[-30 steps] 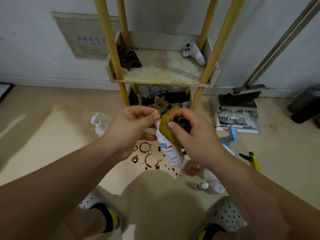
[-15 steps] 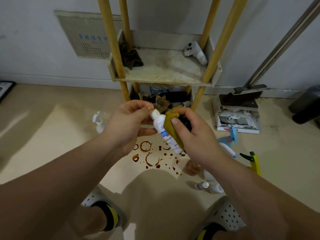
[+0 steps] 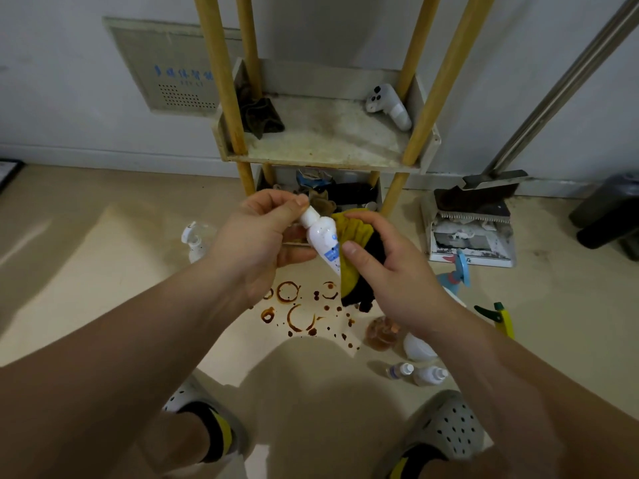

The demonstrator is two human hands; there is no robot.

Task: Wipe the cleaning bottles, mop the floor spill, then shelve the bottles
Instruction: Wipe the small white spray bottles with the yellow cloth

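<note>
My left hand [image 3: 262, 236] pinches the cap end of a small white bottle [image 3: 323, 238] with a blue label, held tilted above the floor. My right hand [image 3: 383, 267] grips a yellow and black cloth [image 3: 352, 236] wrapped round the bottle's lower part, which it hides. Brown rings and drops of a spill [image 3: 297, 309] mark the beige floor below. More bottles lie on the floor: a clear spray bottle [image 3: 195, 238] at the left, an amber one [image 3: 382, 331], a white one [image 3: 416, 347] and two tiny ones [image 3: 416, 373] at the right.
A shelf [image 3: 325, 146] with yellow posts stands against the wall, holding a dark rag [image 3: 259, 114] and a white controller [image 3: 389, 105]. Its lower tier is cluttered. A dustpan [image 3: 473, 226], a blue spray head [image 3: 458, 274] and a yellow-green sprayer [image 3: 498, 318] lie right. My feet are below.
The cloth slid down from the bottle's top toward its lower part, baring the cap and shoulder. My left hand now pinches the bare cap, and the bottle tilted.
</note>
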